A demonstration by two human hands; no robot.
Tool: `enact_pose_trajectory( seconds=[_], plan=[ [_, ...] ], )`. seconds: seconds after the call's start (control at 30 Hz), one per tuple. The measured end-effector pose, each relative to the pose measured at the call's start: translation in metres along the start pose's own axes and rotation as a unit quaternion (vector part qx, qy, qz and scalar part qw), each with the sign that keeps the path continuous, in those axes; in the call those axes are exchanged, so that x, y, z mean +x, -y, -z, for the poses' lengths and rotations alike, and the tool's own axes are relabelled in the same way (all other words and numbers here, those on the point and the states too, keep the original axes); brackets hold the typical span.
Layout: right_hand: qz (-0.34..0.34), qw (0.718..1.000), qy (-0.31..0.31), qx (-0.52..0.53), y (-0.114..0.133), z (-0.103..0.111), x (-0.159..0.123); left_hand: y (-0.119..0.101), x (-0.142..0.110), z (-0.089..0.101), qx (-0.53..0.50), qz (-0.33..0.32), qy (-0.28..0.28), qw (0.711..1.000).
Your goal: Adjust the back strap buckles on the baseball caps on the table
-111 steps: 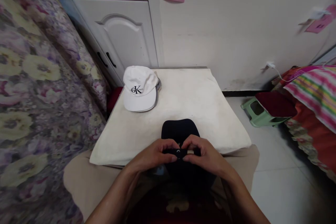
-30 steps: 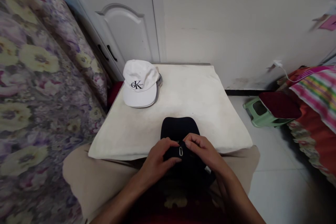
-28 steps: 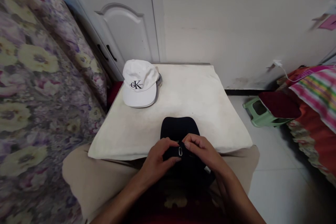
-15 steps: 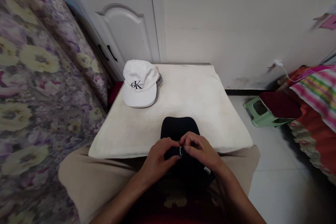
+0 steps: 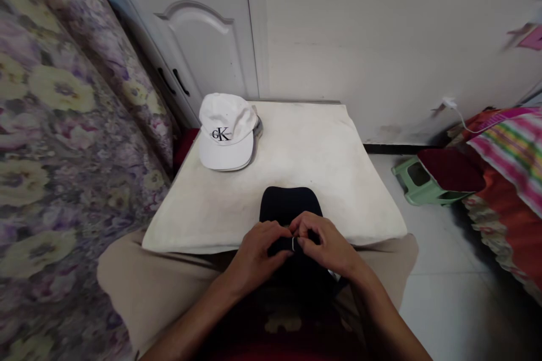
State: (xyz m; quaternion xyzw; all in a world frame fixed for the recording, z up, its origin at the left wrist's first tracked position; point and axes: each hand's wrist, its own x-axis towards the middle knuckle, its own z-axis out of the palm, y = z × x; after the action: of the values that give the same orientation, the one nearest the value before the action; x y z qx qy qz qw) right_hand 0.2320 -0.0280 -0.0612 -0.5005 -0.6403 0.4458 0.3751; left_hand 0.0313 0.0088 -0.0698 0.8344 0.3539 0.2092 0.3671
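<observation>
Hands, left (image 5: pixel 263 248) and right (image 5: pixel 320 241), pinch the strap of a dark cap (image 5: pixel 290 203) around its pale buckle (image 5: pixel 293 244); that cap lies at the desk's (image 5: pixel 305 146) near edge, a white cap (image 5: pixel 225 132) beyond it, leftward.

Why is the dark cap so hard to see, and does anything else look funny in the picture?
Head view: dim light swallows the folds of the dark baseball cap; head view: the white baseball cap shows its letters clearly; head view: the flowered curtain looks soft and stretched towards the edge; head view: a dark smudge blots the top right corner.
</observation>
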Motion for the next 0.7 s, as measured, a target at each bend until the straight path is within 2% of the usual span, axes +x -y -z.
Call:
enact_pose_trajectory(
  seconds=[0.23, 0.43, 0.6, 0.7],
  plan=[
    [0.001, 0.999, 0.039, -0.006, -0.001, 0.004, 0.0, -0.001, 0.002, -0.001, 0.021, -0.002, 0.008, 1.0],
    [-0.04, 0.998, 0.055, 0.004, -0.006, 0.009, -0.004, -0.002, 0.002, 0.0, 0.029, -0.003, 0.013, 0.999],
    [-0.049, 0.992, 0.103, 0.058, -0.012, 0.011, -0.004, -0.003, 0.003, 0.0, 0.03, -0.017, 0.028, 0.999],
    [-0.079, 0.986, 0.099, 0.109, -0.018, 0.007, -0.002, -0.003, 0.003, 0.0, 0.025, -0.01, 0.03, 0.999]
  ],
)
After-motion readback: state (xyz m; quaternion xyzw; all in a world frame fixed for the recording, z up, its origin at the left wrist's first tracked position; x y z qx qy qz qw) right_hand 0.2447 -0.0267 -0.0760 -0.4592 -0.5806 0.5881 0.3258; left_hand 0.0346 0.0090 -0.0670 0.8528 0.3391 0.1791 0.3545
